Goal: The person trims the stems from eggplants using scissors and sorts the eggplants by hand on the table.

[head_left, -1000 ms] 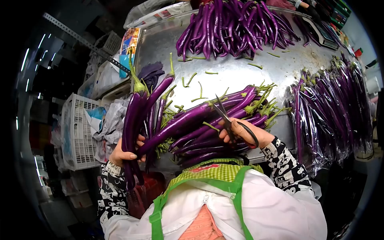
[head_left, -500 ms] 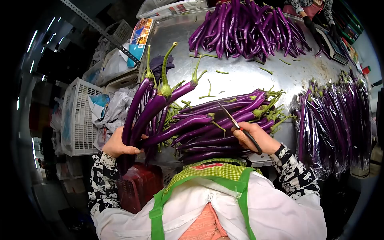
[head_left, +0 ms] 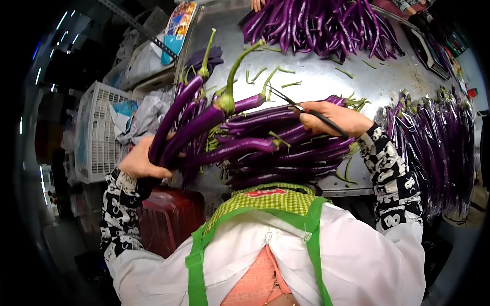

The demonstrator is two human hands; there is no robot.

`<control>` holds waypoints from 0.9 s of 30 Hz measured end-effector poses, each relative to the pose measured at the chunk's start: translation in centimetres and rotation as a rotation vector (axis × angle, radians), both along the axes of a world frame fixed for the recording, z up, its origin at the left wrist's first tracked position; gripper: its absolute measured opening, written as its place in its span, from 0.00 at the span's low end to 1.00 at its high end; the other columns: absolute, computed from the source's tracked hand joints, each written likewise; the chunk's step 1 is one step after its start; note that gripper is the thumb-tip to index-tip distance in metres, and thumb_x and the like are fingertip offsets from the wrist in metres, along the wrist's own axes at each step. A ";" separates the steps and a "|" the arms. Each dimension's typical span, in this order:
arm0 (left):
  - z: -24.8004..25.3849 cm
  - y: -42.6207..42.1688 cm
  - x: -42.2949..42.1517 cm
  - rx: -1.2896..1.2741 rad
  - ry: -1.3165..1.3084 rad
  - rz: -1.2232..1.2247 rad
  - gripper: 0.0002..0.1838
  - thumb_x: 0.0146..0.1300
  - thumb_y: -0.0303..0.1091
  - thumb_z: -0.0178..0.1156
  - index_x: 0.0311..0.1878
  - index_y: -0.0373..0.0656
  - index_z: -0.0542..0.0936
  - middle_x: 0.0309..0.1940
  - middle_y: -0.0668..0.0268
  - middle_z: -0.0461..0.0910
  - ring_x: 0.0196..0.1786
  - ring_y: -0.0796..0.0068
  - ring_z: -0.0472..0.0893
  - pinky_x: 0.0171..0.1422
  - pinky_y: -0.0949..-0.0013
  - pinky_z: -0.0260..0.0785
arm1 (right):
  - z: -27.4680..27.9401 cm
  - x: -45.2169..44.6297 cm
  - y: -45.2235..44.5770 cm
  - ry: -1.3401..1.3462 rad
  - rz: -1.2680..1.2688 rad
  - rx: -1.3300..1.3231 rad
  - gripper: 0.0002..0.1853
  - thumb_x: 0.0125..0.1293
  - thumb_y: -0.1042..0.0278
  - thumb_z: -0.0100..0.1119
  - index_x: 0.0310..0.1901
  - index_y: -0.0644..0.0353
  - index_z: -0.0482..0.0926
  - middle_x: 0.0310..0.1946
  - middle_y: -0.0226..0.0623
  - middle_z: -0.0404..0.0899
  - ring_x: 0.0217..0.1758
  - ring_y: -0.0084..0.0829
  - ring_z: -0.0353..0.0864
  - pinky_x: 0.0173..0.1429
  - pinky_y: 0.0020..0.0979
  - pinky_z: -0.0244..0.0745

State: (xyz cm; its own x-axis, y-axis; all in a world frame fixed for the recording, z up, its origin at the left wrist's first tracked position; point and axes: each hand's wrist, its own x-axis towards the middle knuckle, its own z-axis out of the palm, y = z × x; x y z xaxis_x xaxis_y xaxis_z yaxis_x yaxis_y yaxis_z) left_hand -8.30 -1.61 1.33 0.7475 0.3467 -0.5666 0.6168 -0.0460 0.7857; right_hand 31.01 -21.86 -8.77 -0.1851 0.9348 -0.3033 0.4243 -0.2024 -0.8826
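My left hand (head_left: pixel 139 159) is wrapped round the lower ends of several long purple eggplants (head_left: pixel 199 126), whose green stems point up and away from me. My right hand (head_left: pixel 334 118) grips scissors (head_left: pixel 325 122) with black handles. Their blades stand slightly apart beside the stem of one held eggplant; whether they touch it I cannot tell. Under the scissors lies a pile of eggplants (head_left: pixel 296 158) on the metal table (head_left: pixel 367 84), stems mostly to the right. Cut green stem pieces (head_left: pixel 291 84) are scattered beyond it.
A larger eggplant heap (head_left: pixel 316 25) lies at the back, with another person's hand (head_left: pixel 258 4) beside it. Eggplants in clear bags (head_left: pixel 434 148) stand at the right, near a dark scale-like device (head_left: pixel 426 56). White crates (head_left: pixel 102 135) and a red crate (head_left: pixel 171 219) are at the left.
The scissors have moved up and left to the stems of the held eggplants. The left hand has shifted slightly left and up. Another person's hand has appeared at the back heap.
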 end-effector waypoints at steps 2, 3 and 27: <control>0.2 0.0 0.1 0.018 0.015 0.002 0.41 0.37 0.21 0.74 0.61 0.33 0.71 0.45 0.65 0.81 0.49 0.78 0.77 0.52 0.74 0.73 | 1.9 0.3 -0.3 -0.021 0.032 -0.123 0.29 0.74 0.43 0.42 0.53 0.67 0.72 0.33 0.34 0.77 0.38 0.25 0.77 0.44 0.26 0.76; 0.3 -0.2 0.2 0.014 0.015 0.007 0.41 0.37 0.21 0.74 0.61 0.33 0.71 0.45 0.65 0.81 0.49 0.78 0.77 0.52 0.74 0.73 | 1.8 0.4 -0.5 -0.022 0.037 -0.127 0.29 0.74 0.43 0.42 0.53 0.67 0.72 0.33 0.34 0.77 0.38 0.25 0.77 0.44 0.26 0.76; 0.3 -1.0 1.8 -0.019 -0.042 -0.090 0.44 0.38 0.27 0.76 0.64 0.33 0.70 0.48 0.66 0.80 0.49 0.79 0.76 0.58 0.73 0.68 | 1.9 -0.6 -0.8 0.054 -0.045 -0.112 0.30 0.70 0.37 0.47 0.38 0.64 0.74 0.22 0.31 0.72 0.25 0.21 0.71 0.31 0.27 0.69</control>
State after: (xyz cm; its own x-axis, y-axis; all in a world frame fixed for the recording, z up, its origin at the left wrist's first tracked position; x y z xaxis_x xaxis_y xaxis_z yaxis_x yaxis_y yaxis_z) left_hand -6.49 -2.58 1.59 0.7982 0.2666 -0.5402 0.5778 -0.0847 0.8118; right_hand 30.43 -22.64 -6.85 -0.1627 0.9033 -0.3970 0.3651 -0.3187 -0.8747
